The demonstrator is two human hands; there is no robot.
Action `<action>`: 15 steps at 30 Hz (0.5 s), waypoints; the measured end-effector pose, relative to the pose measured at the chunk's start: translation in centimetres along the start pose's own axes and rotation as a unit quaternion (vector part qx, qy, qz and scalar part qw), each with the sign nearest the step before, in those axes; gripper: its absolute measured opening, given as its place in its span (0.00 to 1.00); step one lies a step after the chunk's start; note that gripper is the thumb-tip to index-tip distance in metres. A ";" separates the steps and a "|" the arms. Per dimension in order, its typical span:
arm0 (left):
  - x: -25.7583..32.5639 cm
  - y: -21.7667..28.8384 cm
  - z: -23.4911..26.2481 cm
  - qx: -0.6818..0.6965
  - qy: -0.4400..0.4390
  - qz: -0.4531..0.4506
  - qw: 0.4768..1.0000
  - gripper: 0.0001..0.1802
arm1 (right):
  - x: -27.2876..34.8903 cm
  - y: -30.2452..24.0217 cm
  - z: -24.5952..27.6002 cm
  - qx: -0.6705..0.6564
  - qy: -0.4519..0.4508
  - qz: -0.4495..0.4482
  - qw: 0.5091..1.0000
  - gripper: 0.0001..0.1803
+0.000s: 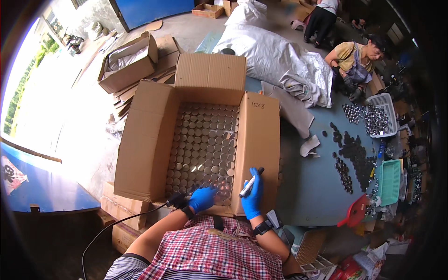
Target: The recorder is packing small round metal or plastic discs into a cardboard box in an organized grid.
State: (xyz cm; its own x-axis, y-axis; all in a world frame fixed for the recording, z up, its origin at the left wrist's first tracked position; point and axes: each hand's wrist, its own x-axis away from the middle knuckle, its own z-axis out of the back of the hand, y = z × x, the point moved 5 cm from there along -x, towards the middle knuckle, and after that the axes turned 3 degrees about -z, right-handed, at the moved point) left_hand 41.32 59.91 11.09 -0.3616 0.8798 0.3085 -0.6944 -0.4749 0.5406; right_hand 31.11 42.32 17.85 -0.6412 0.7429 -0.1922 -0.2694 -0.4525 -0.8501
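A cardboard box (196,72) stands upright in front of me with its flaps folded out. Rows of round, flat metal discs (205,135) fill it, with glints of light on them. My left hand (200,199), in a blue glove, reaches over the discs at the box's near edge. Motion smears its fingertips, so I cannot tell whether they hold anything. My right hand (251,198), gloved in blue too, is closed around a marker pen (248,185) with a white barrel and black end. It is over the right flap (261,126), which bears handwriting.
At the right, a blue-grey table (303,186) carries dark round pieces (357,156), a white basket (383,112) of shiny parts, a green basket (389,182) and a red scoop (354,212). A co-worker (357,60) sits beyond. Stacked cartons (123,205) stand left; a cable hangs by my left wrist.
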 end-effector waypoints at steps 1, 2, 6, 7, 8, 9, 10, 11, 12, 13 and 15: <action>0.0 -0.3 -0.8 0.026 -0.001 0.003 1.000 0.18 | 0.3 0.1 0.2 0.005 -0.001 -0.001 1.000 0.31; -0.4 1.7 0.0 0.025 -0.042 0.010 0.999 0.19 | 1.0 0.9 1.3 0.020 0.008 -0.010 1.000 0.32; 0.2 0.8 -1.9 0.053 -0.051 -0.020 0.997 0.19 | 1.3 -0.4 1.7 0.033 0.005 0.026 0.999 0.31; 0.8 0.5 -2.0 0.057 -0.073 -0.010 0.996 0.19 | 1.5 -0.4 1.2 0.029 0.001 0.032 0.999 0.31; 1.3 0.1 -2.3 0.072 -0.103 0.003 0.992 0.21 | 1.7 -0.2 0.8 0.026 -0.004 0.034 0.999 0.30; 1.5 -0.2 -2.4 0.072 -0.124 0.007 0.990 0.22 | 1.7 -0.2 0.4 0.015 0.000 0.038 0.999 0.30; 1.5 -0.7 -3.1 0.071 -0.149 0.015 0.986 0.24 | 1.9 -0.3 0.4 0.002 0.001 0.039 0.999 0.30; 1.3 -1.3 -3.6 0.064 -0.149 -0.002 0.987 0.24 | 2.0 -0.6 0.6 0.006 0.005 0.045 0.999 0.30; 1.0 -2.0 -4.1 0.072 -0.157 -0.015 0.985 0.24 | 1.9 -0.8 0.8 0.008 0.006 0.051 0.999 0.30; 0.8 -2.6 -4.9 0.082 -0.164 -0.025 0.983 0.25 | 1.9 -1.1 1.2 0.036 0.028 0.073 0.996 0.31; 0.1 -3.3 -6.2 0.078 -0.156 -0.047 0.984 0.25 | 1.8 -0.7 1.4 0.027 0.029 0.062 0.997 0.32</action>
State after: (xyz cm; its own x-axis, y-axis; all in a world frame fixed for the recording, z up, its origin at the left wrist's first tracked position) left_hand 39.74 61.66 4.43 -0.0744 0.8829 0.4636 -0.6035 -0.4099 0.6839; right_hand 29.15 43.26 18.84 -0.6297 0.7064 -0.3232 -0.2302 -0.5670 -0.7909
